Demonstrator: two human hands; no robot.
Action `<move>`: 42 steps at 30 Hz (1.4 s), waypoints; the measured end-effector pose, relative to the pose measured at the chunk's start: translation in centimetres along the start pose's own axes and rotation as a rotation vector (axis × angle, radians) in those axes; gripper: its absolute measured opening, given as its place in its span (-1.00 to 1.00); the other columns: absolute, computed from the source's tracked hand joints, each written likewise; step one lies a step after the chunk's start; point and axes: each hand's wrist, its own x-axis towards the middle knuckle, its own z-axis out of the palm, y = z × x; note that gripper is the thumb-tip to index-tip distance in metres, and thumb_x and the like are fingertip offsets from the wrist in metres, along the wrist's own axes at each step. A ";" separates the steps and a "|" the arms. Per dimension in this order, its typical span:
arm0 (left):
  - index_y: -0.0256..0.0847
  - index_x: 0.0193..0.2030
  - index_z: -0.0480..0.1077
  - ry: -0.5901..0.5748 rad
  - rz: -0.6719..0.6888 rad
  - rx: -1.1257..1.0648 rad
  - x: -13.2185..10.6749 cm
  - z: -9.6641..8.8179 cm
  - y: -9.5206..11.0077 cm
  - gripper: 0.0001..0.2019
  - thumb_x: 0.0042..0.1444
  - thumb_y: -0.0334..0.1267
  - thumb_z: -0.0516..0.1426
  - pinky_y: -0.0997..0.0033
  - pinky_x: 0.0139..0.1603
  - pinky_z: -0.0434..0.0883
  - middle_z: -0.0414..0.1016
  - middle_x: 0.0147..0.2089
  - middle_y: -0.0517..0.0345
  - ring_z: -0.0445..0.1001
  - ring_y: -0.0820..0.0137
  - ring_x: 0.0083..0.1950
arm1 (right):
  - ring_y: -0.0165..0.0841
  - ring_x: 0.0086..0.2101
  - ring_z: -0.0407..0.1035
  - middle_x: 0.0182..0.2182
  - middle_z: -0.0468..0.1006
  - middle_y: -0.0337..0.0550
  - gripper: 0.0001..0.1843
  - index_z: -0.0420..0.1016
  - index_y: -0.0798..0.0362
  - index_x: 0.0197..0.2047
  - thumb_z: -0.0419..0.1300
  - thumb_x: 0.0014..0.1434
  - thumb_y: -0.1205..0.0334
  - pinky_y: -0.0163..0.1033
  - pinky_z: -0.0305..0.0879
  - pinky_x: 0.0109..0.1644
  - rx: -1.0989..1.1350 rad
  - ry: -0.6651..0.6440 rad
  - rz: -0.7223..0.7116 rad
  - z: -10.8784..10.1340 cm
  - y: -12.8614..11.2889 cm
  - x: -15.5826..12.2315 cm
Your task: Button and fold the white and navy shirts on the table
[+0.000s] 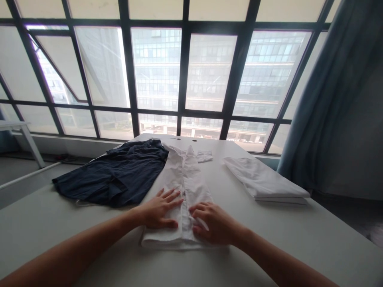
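The white table (60,235) runs across the lower frame. Its left edge climbs from the left margin toward the window, and its right edge descends to the right margin. Open tabletop lies below the navy garment and to the right of the hands. At far left, a white side table (18,126) stands on a grey floor (18,175), apart from the main table.

A crumpled navy garment (110,173) lies at left of centre, its right side touching the white shirt (187,179). The shirt sits at centre, lengthwise toward the window, narrowed by folding, with its button placket up and a doubled near end. A small white flap (205,156) projects at its upper right; whether it belongs to the shirt cannot be told.

The left hand (158,209) lies open and flat on the shirt's left side, fingers spread, holding nothing. The right hand (214,223) rests on the shirt's right side, fingers lightly curled; whether it pinches cloth cannot be told.

Further right lies a neat stack of folded white garments (266,181), well apart from the shirt. A dark-framed window (184,71) spans the far side, and a blue curtain (317,103) hangs at upper right.
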 end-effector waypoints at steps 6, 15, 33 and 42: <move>-0.10 0.49 -0.07 -0.027 -0.019 0.001 -0.2 -0.3 1.3 -0.07 0.11 0.41 -0.03 -0.30 0.38 -0.21 -0.26 0.51 -0.17 -0.27 -0.06 0.51 | -0.33 -0.36 0.41 -0.35 0.52 -0.08 -0.88 0.43 0.09 -0.37 0.08 0.15 0.40 -0.30 0.30 -0.26 -0.056 0.174 0.070 -0.4 -1.3 0.3; -0.23 0.49 -0.11 -0.053 -0.063 0.014 -0.1 -0.7 2.4 0.00 0.10 0.42 -0.03 -0.25 0.40 -0.16 -0.25 0.50 -0.21 -0.24 -0.06 0.50 | -0.39 -0.42 0.38 -0.39 0.52 -0.11 -0.87 0.45 0.08 -0.41 0.10 0.12 0.40 -0.34 0.28 -0.28 0.252 0.224 -0.025 1.0 -1.1 0.1; -0.04 0.38 0.20 0.152 -0.003 -0.027 0.6 -0.5 -0.2 -0.42 0.30 0.13 -0.02 0.09 0.40 0.08 0.16 0.42 0.01 0.15 0.14 0.41 | -0.16 -0.03 0.44 -0.03 0.57 0.08 -0.69 0.56 0.10 -0.03 0.21 0.18 0.19 -0.05 0.33 0.10 0.191 0.272 0.119 0.8 0.1 0.4; -0.09 0.50 -0.13 0.003 -0.023 -0.082 -0.1 0.3 0.7 -0.18 0.23 0.28 -0.04 -0.23 0.41 -0.20 -0.27 0.51 -0.12 -0.29 0.01 0.51 | -0.03 0.32 0.03 0.35 0.14 0.17 -0.30 0.17 0.15 0.39 0.13 0.26 0.04 0.15 -0.02 0.35 0.036 -0.094 0.093 0.6 -1.1 0.3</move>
